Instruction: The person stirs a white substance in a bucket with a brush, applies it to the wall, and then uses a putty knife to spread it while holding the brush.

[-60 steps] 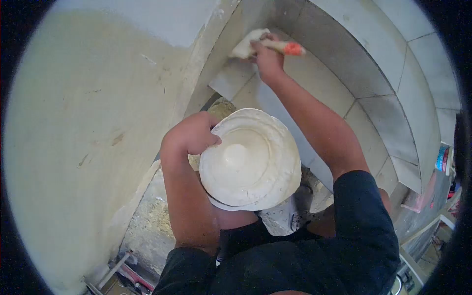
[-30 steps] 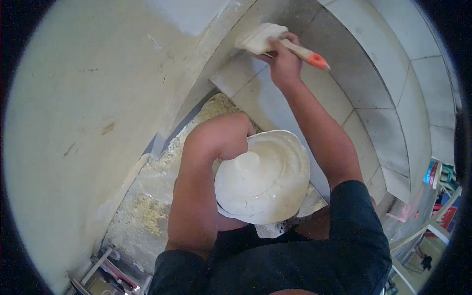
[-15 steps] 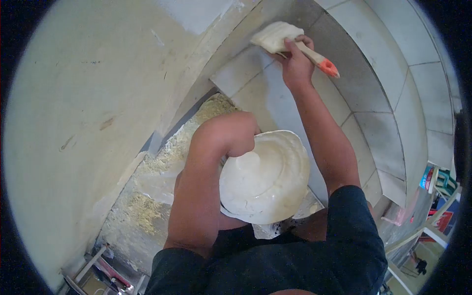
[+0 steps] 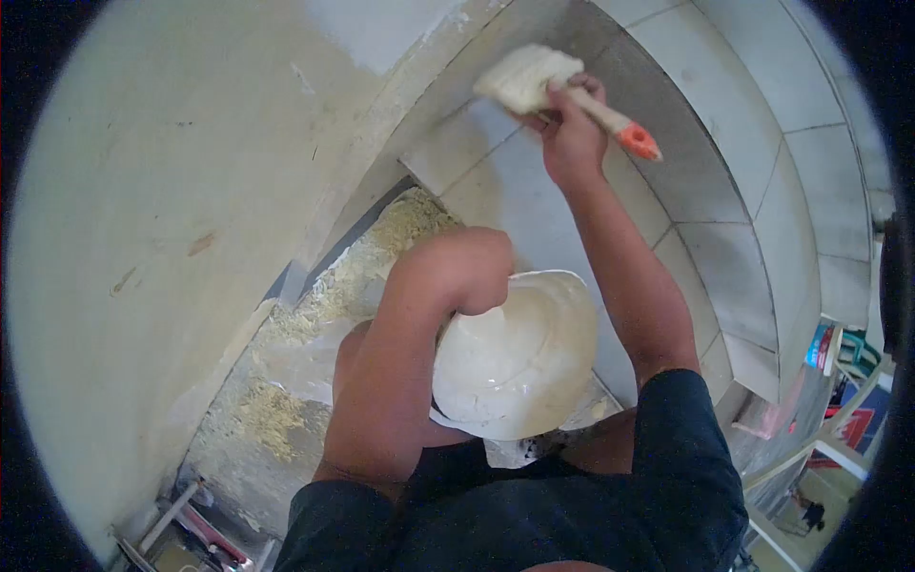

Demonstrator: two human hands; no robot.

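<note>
My right hand (image 4: 575,138) is closed around a wide paintbrush (image 4: 527,80), whose cream-coated head lies to the left, close to the wall corner above the tiles. Its wooden handle, with an orange end, points down to the right. Below, my left hand (image 4: 481,272) grips the far left rim of a white bucket (image 4: 581,357); those fingers are partly hidden. Inside the bucket is a wet, creamy white mixture (image 4: 491,357). The bucket sits tilted between my legs.
A plastered wall (image 4: 181,210) rises on the left, and grey-white tiles (image 4: 529,191) curve along the right. Rough, crusted floor (image 4: 276,410) lies at lower left, near metal-framed items (image 4: 195,524). A white frame (image 4: 829,448) and coloured items stand at far right.
The brush has moved slightly left toward the wall, its head now blurred. My left hand and the bucket have shifted a little right and down in view.
</note>
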